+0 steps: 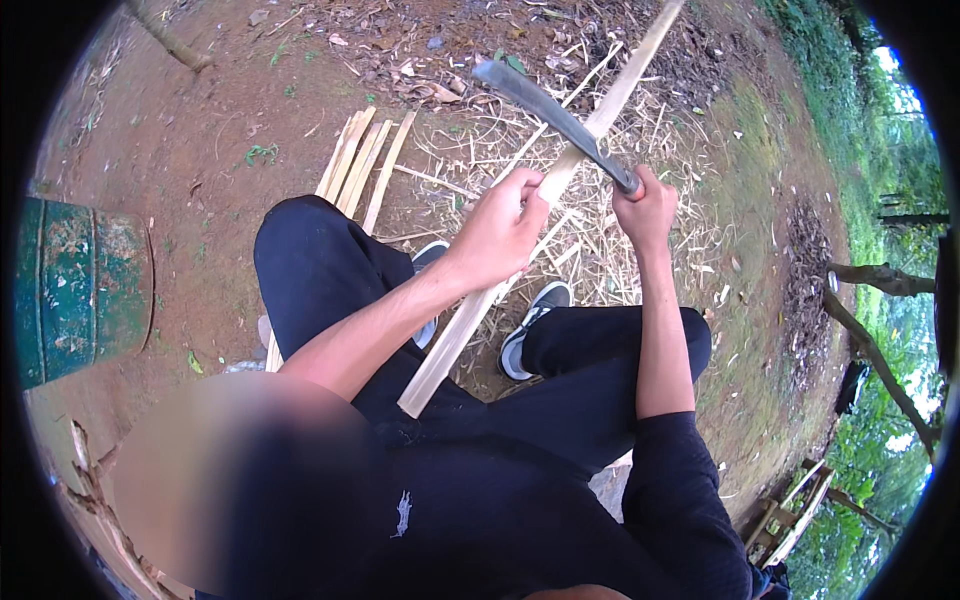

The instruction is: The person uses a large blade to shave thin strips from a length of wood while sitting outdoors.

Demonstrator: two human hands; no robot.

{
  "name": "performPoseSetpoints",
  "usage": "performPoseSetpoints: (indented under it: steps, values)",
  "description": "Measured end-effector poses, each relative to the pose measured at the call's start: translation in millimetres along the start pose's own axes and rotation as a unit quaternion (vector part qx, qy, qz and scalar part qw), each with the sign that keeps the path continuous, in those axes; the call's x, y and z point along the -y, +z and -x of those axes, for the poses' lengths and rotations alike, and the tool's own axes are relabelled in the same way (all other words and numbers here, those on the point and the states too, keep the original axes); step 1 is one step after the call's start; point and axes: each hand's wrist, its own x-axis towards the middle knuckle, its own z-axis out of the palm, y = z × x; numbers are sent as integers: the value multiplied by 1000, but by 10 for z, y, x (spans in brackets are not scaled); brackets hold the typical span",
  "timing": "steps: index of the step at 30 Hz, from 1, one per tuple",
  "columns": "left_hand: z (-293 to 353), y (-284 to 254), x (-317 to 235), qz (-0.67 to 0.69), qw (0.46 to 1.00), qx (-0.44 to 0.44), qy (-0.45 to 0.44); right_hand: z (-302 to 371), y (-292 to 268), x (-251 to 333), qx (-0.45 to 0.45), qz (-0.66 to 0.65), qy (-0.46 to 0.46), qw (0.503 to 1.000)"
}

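Note:
A long pale strip of split bamboo or wood slants from my lap up to the far right. My left hand is closed round its middle. My right hand grips the handle of a machete with a long, dark, slightly curved blade. The blade crosses over the strip just beyond my left hand, pointing to the far left; whether its edge touches the strip I cannot tell. Thin pale shavings lie scattered on the ground beneath both hands.
Several cut strips lie side by side beyond my left knee. A green, rust-marked drum stands at the left. My shoes rest among the shavings. Dry leaves cover the soil ahead, and branches and greenery line the right.

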Motion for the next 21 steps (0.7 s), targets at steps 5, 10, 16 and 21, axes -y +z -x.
performPoseSetpoints:
  steps: [5,10,16,21]
  values:
    - [74,-139,-17,29,999,-7,-20,186,66,304,-8,33,-107,994]
    - [90,-60,35,35,999,26,-28,-75,-5,-129,-1,62,71,996]
    - [159,-77,-11,38,996,47,-62,142,18,203,-4,18,-102,995]
    - [170,-57,-34,71,993,58,-81,-157,-66,-359,-9,52,226,973]
